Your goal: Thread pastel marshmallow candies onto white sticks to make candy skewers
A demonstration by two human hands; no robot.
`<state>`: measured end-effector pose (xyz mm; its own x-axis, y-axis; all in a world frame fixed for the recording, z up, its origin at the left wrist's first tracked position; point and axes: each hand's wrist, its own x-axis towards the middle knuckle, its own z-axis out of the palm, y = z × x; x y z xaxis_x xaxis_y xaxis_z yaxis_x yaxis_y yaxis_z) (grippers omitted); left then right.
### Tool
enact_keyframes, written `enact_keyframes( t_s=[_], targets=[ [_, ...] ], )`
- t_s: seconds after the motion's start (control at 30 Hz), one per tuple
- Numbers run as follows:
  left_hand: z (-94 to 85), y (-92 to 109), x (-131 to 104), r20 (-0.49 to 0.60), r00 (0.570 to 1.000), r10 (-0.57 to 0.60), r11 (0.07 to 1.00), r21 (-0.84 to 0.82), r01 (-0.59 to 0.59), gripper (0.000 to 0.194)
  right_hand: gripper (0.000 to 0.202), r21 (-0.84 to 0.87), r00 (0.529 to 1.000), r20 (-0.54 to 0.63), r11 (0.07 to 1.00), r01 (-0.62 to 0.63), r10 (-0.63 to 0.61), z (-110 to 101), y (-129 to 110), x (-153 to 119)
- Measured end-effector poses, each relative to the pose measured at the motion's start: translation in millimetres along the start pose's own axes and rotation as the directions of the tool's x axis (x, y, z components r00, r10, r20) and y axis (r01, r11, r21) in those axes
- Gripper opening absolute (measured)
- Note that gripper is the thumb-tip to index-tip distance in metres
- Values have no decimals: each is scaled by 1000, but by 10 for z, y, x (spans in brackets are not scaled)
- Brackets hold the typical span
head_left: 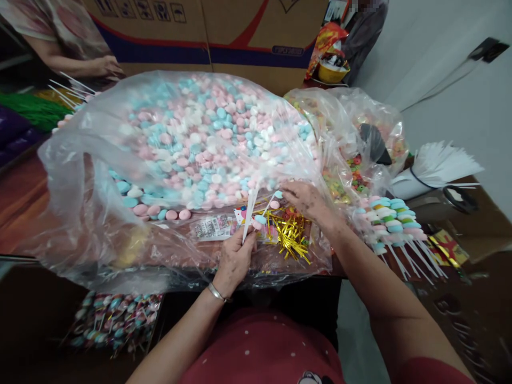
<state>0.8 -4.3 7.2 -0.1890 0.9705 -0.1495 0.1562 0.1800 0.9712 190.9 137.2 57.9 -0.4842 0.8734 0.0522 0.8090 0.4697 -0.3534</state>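
Observation:
My left hand (235, 258), with a bracelet on the wrist, is closed around several thin white sticks (250, 210) that point upward. By its fingertips are a blue-topped marshmallow (260, 219) and a pink one just below. A single stick slants from there toward my right hand (307, 201), whose fingertips pinch a blue marshmallow (279, 194). Just under that sits a pink marshmallow (274, 205). Behind both hands lies a large clear plastic bag (92, 133) full of pink, blue and white marshmallows (200, 154). Gold tinsel (294, 237) lies beneath my right hand.
Marshmallow skewers (394, 224) lie at right, beside a bundle of white sticks (440, 165). Bags of colourful candy (344, 170) stand behind them. A cardboard box (240, 32) closes off the back. Another person's hand (108, 68) is at upper left. Wrapped skewers (116, 320) lie below the table.

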Motion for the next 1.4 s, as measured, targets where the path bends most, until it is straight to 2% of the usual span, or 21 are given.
enact_keyframes(
  t_s=[0.07, 0.17, 0.23, 0.33, 0.6, 0.77, 1.0, 1.1, 1.17, 1.2, 1.23, 1.3, 1.37, 1.4],
  targets=[
    [-2, -6, 1, 25, 1000, 0, 1000, -9, 1, 29, 25, -113, 997, -10, 991, -73, 72, -51, 15, -60],
    [-6, -16, 3, 46, 999, 3, 1000, -7, -2, 29, 23, -267, 973, 124, 951, -158, 196, -84, -11, -150],
    [-7, -19, 4, 45, 999, 6, 1000, -4, -6, 28, 23, -337, 955, 205, 932, -136, 213, -59, -63, -182],
    [-7, -24, 2, 46, 999, 9, 1000, -7, -9, 27, 23, -416, 956, 214, 904, -96, 200, 8, -153, -187],
    [-5, -27, 1, 44, 999, 12, 1000, -8, -12, 27, 22, -432, 970, 217, 902, -6, 110, 71, -186, -268],
    [-8, 4, -3, 57, 998, 31, 1000, -7, -31, 27, 26, -472, 976, 159, 880, -57, 148, 92, -190, -311],
    [-13, 36, -7, 60, 996, 64, 998, 10, -65, 25, 26, -438, 978, 173, 898, -33, 120, 117, -214, -328],
    [-16, 18, -9, 72, 995, 76, 997, 11, -77, 27, 20, -308, 986, 112, 948, -82, 122, 92, -131, -307],
    [-16, 1, -10, 87, 991, 103, 994, 21, -105, 28, 13, -88, 984, 32, 981, -171, 175, 65, -50, -289],
    [-15, -6, -10, 96, 988, 121, 992, 27, -124, 28, 10, 77, 978, -4, 976, -206, 207, 53, -10, -282],
    [-13, -12, -9, 108, 985, 138, 989, 33, -142, 28, 10, 265, 972, -25, 939, -220, 235, 46, 26, -276],
    [-7, -17, -5, 134, 978, 161, 985, 43, -168, 28, 15, 602, 969, -17, 776, -188, 248, 46, 76, -273],
    [-1, -14, 0, 149, 972, 179, 981, 47, -188, 30, 21, 788, 975, 12, 597, -147, 224, 62, 91, -277],
    [1, -11, 3, 150, 971, 187, 979, 49, -196, 30, 22, 831, 977, 24, 539, -139, 214, 73, 88, -280]
  ],
)
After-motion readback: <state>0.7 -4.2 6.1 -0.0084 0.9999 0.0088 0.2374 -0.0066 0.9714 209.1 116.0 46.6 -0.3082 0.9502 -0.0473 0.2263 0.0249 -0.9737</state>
